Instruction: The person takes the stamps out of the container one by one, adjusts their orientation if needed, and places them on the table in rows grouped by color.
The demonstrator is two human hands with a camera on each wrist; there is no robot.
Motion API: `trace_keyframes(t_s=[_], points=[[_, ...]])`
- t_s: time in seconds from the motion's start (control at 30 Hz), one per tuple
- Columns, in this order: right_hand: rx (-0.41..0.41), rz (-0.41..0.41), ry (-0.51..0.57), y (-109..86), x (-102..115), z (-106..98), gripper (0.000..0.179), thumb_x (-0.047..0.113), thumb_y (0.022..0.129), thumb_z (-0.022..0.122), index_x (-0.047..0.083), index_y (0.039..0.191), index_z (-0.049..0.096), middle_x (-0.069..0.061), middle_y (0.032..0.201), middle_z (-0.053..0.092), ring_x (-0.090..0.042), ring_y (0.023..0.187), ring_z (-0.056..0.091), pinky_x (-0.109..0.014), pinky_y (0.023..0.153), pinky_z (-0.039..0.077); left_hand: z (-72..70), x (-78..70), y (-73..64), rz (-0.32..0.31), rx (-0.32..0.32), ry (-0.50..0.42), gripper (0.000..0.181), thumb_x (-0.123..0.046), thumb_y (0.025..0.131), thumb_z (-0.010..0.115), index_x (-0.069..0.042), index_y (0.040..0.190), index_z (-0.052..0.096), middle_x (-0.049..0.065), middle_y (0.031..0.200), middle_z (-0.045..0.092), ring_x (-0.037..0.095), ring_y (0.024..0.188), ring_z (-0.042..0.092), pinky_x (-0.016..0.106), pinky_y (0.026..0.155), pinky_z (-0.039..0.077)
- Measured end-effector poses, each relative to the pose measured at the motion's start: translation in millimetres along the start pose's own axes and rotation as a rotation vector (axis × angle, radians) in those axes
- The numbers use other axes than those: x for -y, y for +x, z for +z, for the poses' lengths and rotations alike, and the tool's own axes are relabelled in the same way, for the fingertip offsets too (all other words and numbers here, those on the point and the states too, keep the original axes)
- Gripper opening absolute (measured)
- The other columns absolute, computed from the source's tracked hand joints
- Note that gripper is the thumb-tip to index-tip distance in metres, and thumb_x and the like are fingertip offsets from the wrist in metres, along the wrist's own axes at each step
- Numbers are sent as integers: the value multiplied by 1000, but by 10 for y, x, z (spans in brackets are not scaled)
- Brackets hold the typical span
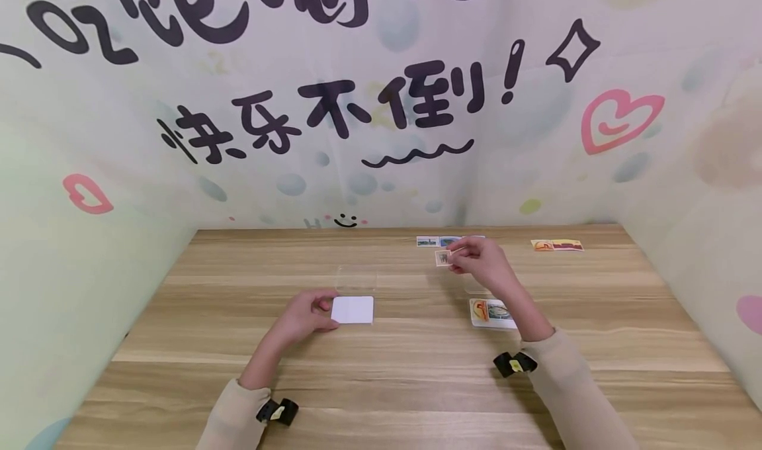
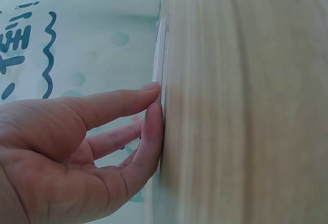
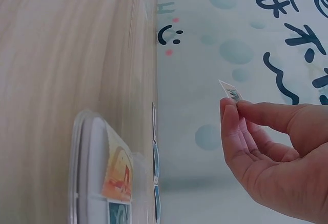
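At the left, my left hand (image 1: pixel 303 316) grips the left edge of a thin clear case holding a white card (image 1: pixel 352 310). The case lies flat on the table, and its clear lid (image 1: pixel 357 278) is folded back behind it. In the left wrist view the thumb and fingertips meet the case's edge (image 2: pixel 160 55). My right hand (image 1: pixel 483 263) pinches a small postage stamp (image 1: pixel 442 258) between thumb and fingers, above the table. Also in the right wrist view, the stamp (image 3: pixel 231 92) is tilted and its lower end is hidden by the fingertips.
Below the right forearm lies a second clear case (image 1: pixel 479 322), with stamps (image 1: pixel 497 311) on its white contents. A row of stamps (image 1: pixel 427 241) lies near the table's back edge, partly behind the right hand. Two more stamps (image 1: pixel 565 245) lie at the back right. A printed cloth (image 1: pixel 321 192) hangs behind.
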State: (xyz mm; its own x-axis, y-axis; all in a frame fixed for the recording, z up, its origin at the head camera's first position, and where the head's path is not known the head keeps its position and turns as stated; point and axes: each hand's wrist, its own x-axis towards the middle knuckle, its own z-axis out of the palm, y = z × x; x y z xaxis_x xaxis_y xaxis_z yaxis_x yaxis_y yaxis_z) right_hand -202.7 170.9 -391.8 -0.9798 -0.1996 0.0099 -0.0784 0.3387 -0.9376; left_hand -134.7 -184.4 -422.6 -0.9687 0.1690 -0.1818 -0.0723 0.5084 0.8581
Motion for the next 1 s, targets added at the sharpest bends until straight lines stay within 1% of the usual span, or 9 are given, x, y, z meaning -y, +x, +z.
trace_keyframes(t_s=[0.17,0.3,0.4,0.6,0.87,1.0], points=[[-3,-2,-9,4,-10,-31,19,-4,100,65,-15,116,68,-27,103,75,-13,80,72,-36,80,65,-3,3,2,0,3,5,53,12,81,82,15,130,62,16,99,57,18,79,57,28,69,60],[-10,-2,-27,-7,-16,-62,19,-2,101,65,-13,116,69,-26,102,74,-25,85,75,-39,81,64,-4,1,1,-4,6,4,53,12,81,82,15,130,62,16,99,57,18,78,58,30,70,61],[-15,-2,-31,-9,-29,-87,19,-1,101,66,-12,116,69,-28,102,73,-31,88,76,-38,80,65,-5,-1,0,-5,8,-11,53,13,81,81,16,130,62,17,100,57,18,78,59,31,70,62],[-20,-13,-47,-9,-46,-144,20,1,101,67,-12,116,69,-31,104,74,-31,86,76,-37,79,65,-5,7,6,1,5,1,54,12,80,82,15,130,63,17,100,58,17,78,59,30,69,61],[-35,-3,-61,1,-58,-197,21,1,102,66,-12,118,68,-27,103,74,-31,86,75,-38,80,65,-10,-3,8,0,6,-4,54,12,80,82,16,130,62,16,100,57,17,79,58,29,68,60],[-40,3,-66,9,-67,-214,22,3,102,66,-11,120,68,-28,103,73,-30,85,75,-37,79,65,-14,-15,7,1,7,-9,54,13,79,82,17,130,62,16,98,57,17,79,57,28,68,60]])
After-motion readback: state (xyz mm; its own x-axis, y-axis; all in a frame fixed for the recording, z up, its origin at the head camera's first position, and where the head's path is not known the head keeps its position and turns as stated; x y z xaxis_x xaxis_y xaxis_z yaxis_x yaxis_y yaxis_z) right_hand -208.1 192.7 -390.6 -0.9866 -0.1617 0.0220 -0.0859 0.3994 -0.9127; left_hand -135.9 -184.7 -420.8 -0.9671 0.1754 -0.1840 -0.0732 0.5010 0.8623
